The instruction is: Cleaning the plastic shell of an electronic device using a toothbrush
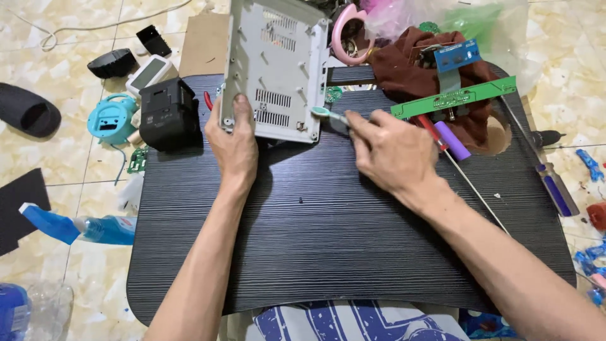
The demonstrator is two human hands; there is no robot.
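Left hand (232,140) gripped the lower left corner of a flat grey plastic housing panel with vent slots (274,63), thumb pressed on its face, the panel tilted up off a dark ribbed lap table (328,246) at the table's 12 o'clock edge. Right hand (388,151) was closed around a toothbrush with a pale green head (323,112), bristle end touching the panel's lower right corner. At 2 o'clock of the right hand lay a long green circuit strip (453,97) over a brown cloth (404,69). A red-handled screwdriver (435,132) and purple cylinder (452,140) sat just beside the wrist at 3 o'clock. A black boxy device (169,113) stood at 9 o'clock of the left hand.
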